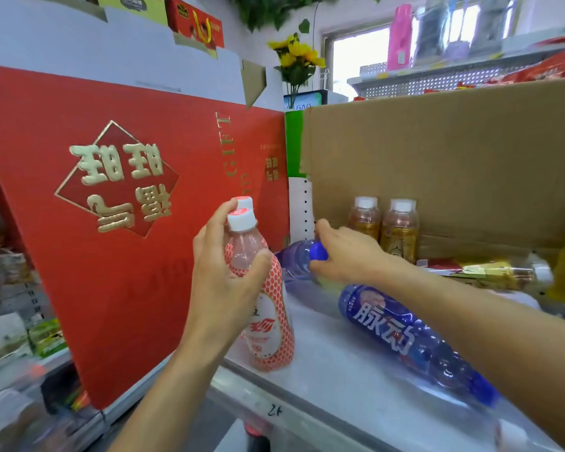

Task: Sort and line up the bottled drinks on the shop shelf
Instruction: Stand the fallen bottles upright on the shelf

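Barely begun: two amber bottles (398,230) upright at back; left hand (222,288) clasping upright pink bottle (268,321), right hand (349,252) gripping lying blue bottle (294,259) by its cap; second blue bottle (405,334) flat on shelf (340,370)

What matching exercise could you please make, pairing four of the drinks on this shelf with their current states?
Things:
1. pink bottle
2. pale purple bottle
3. blue-labelled bottle
4. amber bottles

States:
A. standing upright at the back, against the cardboard box, untouched
B. lying on its side, cap gripped by the right hand
C. upright, gripped by the left hand
D. lying on its side under the right forearm, not held

Pairs: 1-C, 2-B, 3-D, 4-A
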Available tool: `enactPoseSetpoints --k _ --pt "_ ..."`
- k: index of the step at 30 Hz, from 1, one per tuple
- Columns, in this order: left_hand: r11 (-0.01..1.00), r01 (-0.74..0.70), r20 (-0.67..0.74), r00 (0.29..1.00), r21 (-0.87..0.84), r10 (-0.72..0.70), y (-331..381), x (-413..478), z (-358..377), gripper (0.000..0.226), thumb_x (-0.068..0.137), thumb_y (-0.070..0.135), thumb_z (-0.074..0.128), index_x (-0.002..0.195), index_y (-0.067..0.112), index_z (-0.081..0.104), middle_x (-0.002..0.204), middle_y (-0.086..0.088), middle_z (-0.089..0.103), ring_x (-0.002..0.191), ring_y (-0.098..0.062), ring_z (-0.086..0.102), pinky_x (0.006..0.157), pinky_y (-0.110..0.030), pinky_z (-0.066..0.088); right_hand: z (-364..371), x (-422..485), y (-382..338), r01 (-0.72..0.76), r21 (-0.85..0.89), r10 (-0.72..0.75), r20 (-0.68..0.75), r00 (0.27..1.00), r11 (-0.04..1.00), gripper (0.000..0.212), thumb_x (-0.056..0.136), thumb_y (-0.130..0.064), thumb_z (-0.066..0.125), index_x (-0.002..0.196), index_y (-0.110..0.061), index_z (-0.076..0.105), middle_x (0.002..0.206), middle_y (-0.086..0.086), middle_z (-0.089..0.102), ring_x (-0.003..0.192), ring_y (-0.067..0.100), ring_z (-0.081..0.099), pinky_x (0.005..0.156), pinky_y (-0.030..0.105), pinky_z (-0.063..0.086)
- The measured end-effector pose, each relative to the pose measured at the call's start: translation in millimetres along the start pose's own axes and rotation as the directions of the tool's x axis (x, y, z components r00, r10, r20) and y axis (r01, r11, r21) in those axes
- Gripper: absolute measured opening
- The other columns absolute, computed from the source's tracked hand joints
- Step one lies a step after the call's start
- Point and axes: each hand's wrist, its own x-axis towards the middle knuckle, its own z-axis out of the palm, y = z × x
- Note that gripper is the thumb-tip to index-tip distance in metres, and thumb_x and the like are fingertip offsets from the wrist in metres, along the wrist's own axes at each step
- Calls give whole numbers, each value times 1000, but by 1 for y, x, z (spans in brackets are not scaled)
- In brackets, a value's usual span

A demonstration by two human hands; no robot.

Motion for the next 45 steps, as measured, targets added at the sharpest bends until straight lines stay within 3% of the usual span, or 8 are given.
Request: enactPoseSetpoints --k 13,18,22,27,31,35,40,45 --pt "990 118 87 988 75 -125 -9 -22 25 105 62 45 79 145 58 17 155 30 14 146 -5 25 115 -44 37 -37 62 -14 -23 585 -15 60 998 811 27 90 -40 68 105 -20 59 94 2 64 76 12 65 45 18 47" --pt "983 116 51 991 143 -125 -34 -52 38 123 63 31 92 146 56 4 157 32 -13 150 -4 9 114 -15 23 -30 59 -9 -75 632 -12 133 991 771 21 91 -45 66 94 -29 53 96 1 64 78 14 67 46 21 51" --pt "986 169 42 985 -4 -169 -45 -46 28 108 57 23 88 139 52 23 152 1 37 132 -11 47 108 -20 42 -29 56 -8 -99 678 -16 162 987 728 32 91 -42 67 111 -21 55 101 2 65 84 18 69 54 31 60" --pt "977 198 146 972 -75 -186 -62 -31 0 97 60 5 89 131 44 36 110 14 66 101 -6 68 85 -27 58 -27 50 -2 -106 703 -6 155 988 703 45 89 -45 68 123 -19 53 110 3 65 91 17 68 67 35 63" --pt "974 211 204 960 -88 -190 -73 -23 -8 96 63 0 91 122 54 38 110 25 65 104 0 66 74 -11 53 -18 39 31 -271 466 150 281 948 842 67 90 -57 60 140 -14 46 128 2 56 104 20 62 74 32 58" --pt "971 219 238 952 -99 -191 -79 -17 -10 95 65 -2 88 120 57 38 109 28 65 104 5 65 71 -6 51 14 27 51 -369 42 302 494 815 928 53 94 -40 63 135 -9 50 97 -1 58 84 18 61 62 26 51" --pt "966 233 251 947 -111 -200 -82 -16 -11 92 65 3 90 121 55 38 109 30 64 102 8 64 67 -7 52 36 30 47 -438 34 355 531 769 898 52 89 -33 71 132 -11 53 89 -1 57 88 17 62 71 26 50" --pt "965 237 258 945 -111 -202 -84 -15 -11 93 66 3 89 123 56 38 113 26 64 108 4 63 73 -13 52 8 32 49 -412 182 356 276 893 893 47 91 -34 68 124 -6 50 93 3 57 75 17 65 44 21 49"
